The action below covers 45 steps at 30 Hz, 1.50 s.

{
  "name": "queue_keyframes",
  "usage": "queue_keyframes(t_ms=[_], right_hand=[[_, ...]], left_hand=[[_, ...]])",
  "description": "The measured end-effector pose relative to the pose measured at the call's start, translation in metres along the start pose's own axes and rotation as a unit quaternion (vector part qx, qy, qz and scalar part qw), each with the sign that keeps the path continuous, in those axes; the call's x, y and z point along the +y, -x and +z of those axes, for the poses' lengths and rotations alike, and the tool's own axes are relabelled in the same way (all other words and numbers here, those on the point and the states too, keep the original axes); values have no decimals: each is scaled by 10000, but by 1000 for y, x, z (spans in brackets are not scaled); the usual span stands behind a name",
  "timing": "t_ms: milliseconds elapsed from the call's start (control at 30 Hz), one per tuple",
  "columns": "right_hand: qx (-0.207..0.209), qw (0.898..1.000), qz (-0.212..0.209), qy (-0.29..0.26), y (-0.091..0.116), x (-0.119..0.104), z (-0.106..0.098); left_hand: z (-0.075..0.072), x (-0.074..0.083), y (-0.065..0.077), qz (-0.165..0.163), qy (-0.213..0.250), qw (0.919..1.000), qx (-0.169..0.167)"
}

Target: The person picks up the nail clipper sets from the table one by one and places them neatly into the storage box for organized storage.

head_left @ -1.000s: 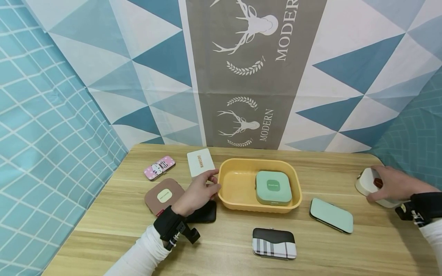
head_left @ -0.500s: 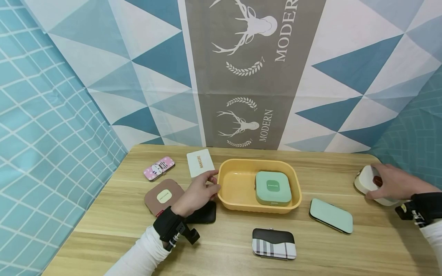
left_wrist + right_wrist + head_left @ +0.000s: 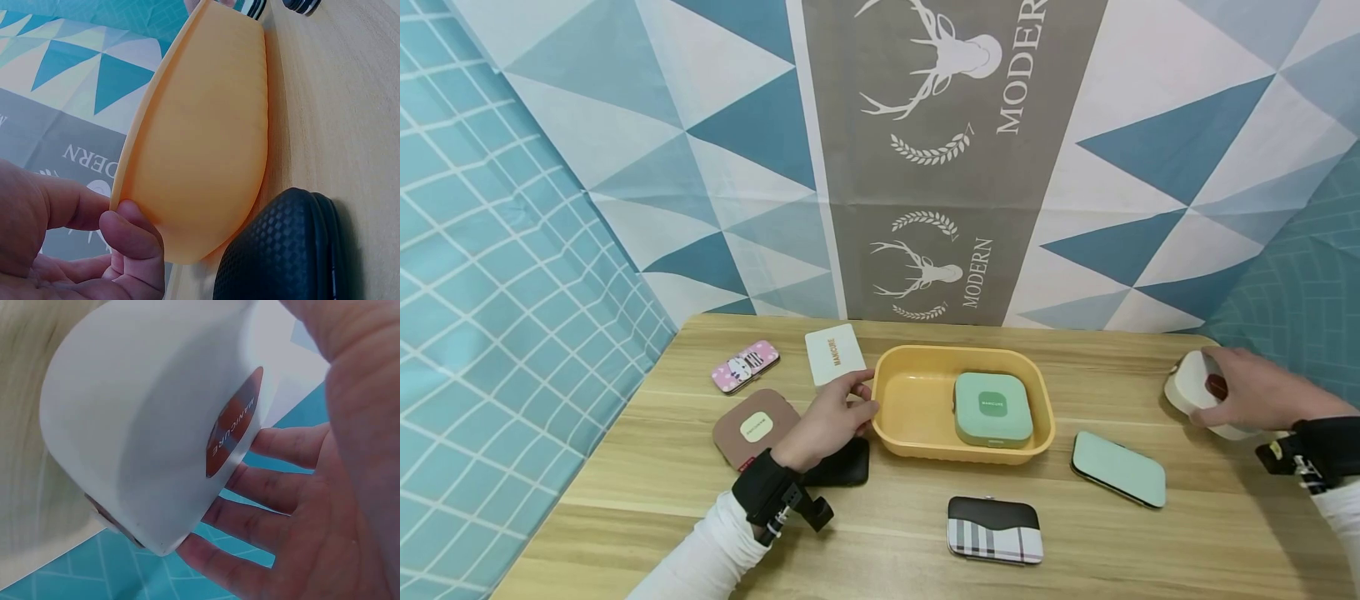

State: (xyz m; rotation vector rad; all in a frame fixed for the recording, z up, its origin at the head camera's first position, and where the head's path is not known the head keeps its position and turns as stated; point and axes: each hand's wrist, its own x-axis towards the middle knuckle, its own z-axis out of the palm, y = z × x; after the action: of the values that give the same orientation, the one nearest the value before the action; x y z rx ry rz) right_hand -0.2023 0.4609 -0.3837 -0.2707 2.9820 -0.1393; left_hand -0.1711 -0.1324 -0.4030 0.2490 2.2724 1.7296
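My left hand (image 3: 837, 417) pinches the left rim of a yellow plastic basket (image 3: 917, 452) between thumb and finger; the left wrist view shows this grip on the basket wall (image 3: 200, 125). Inside the basket, at its right, lies a mint green manicure case (image 3: 992, 408). At the table's right side my right hand (image 3: 1262, 392) grips a white manicure case (image 3: 1187, 387) with a brown oval label. Up close in the right wrist view, that white case (image 3: 144, 425) is tilted, with the fingers (image 3: 250, 519) along one edge and the thumb across from them.
Left of the basket lie a pink case (image 3: 746, 367), a white case (image 3: 835, 354), a brown case (image 3: 756, 427) and a black case (image 3: 842, 465). A plaid case (image 3: 995, 530) lies in front, a flat mint case (image 3: 1118, 469) to the right. A patterned backdrop (image 3: 925, 167) rises behind the table.
My right hand and the white case have shifted slightly left, and the case looks a little more tilted. The left hand stays on the basket rim; the basket has not moved.
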Motion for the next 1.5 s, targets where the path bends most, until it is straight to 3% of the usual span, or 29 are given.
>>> queue_keyframes(t_ms=[533,1500], right_hand=[[159,9998,82,114,1,-15,-12],[638,9977,-214,-22,2,-48,-32]], left_hand=[[-1,0,0,34,-15,10000,-24],[-1,0,0,-18,-94,10000,28]])
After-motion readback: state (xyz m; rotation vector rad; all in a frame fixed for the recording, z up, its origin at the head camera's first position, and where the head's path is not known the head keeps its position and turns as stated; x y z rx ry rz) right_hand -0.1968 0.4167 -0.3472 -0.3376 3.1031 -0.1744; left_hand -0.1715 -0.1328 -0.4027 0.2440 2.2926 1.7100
